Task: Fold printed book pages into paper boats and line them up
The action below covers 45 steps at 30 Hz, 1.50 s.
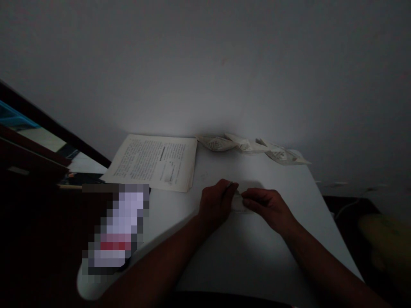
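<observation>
Both of my hands meet over the middle of a white table [244,252]. My left hand [215,202] is closed in a pinch on one end of a small folded piece of paper [240,205]. My right hand [267,204] has its fingers curled and pressed on the other end of the same paper. The paper lies low against the tabletop, mostly covered by my fingers. The room is dim, so the folds are hard to make out.
A printed booklet [157,161] lies at the table's back left. Several folded paper shapes [253,147] sit in a row along the wall at the back. A blurred-out object [118,226] rests at the left edge. Dark furniture stands to the left.
</observation>
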{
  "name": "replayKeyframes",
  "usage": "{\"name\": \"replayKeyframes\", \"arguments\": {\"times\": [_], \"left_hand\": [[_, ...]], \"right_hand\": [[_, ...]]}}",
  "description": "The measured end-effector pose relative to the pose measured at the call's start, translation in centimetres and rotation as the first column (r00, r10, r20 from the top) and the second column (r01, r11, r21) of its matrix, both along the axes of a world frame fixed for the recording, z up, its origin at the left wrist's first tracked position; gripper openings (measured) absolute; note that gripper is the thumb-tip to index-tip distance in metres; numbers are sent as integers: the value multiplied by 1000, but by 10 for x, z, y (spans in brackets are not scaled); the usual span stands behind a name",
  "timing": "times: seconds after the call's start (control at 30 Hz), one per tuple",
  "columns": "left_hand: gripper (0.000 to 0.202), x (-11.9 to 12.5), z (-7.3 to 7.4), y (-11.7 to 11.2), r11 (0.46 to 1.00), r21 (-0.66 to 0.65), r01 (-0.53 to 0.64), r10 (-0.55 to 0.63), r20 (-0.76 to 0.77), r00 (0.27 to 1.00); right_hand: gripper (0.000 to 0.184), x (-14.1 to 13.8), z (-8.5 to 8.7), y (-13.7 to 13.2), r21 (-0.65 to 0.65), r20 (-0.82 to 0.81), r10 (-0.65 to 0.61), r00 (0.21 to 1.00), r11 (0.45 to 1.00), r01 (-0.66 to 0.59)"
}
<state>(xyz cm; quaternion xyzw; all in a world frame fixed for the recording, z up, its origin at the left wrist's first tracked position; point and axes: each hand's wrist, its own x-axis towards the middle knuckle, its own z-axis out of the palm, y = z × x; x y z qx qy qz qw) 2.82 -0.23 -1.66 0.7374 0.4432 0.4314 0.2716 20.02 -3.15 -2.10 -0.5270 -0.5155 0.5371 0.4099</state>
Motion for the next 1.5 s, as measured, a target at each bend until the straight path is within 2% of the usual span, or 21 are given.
{"name": "replayKeyframes", "arguments": {"times": [0.17,0.27,0.33,0.47,0.57,0.7,0.87,1.0,1.23,1.43,1.5], "left_hand": [[28,-1,2,-1,999,-12,-46,47,82,996],[32,-2,4,2,990,-41,-137,142,178,974],[35,-3,5,7,979,-76,-190,203,244,948],[37,-6,4,15,962,-181,-204,254,321,913],[37,-6,4,15,949,-235,-208,279,323,904],[38,-4,5,12,943,-274,-188,272,312,910],[35,-1,5,11,907,-413,-82,240,347,907],[39,0,4,12,853,-516,79,196,457,868],[37,-1,2,13,839,-481,256,66,556,829],[45,-3,-3,17,773,-408,486,-40,733,679],[48,-4,-5,18,752,-404,521,-52,751,659]], "right_hand": [[17,0,0,3,-14,-101,28,994,999,-30],[18,0,-2,4,1,-108,3,994,1000,-3],[20,0,-4,4,23,-88,-22,996,999,25],[22,-3,-5,2,97,-42,-58,997,993,62],[25,-6,-6,-1,166,44,-79,996,984,71],[39,-5,-8,-5,285,153,-133,979,955,85],[24,-4,-6,-3,347,270,-234,934,929,132],[26,-5,-4,-2,287,191,-282,940,932,221],[25,-3,-2,0,187,-23,-302,953,935,300],[23,-1,-1,1,172,-93,-236,967,953,249],[22,-1,-1,1,172,-96,-213,972,959,227]]}}
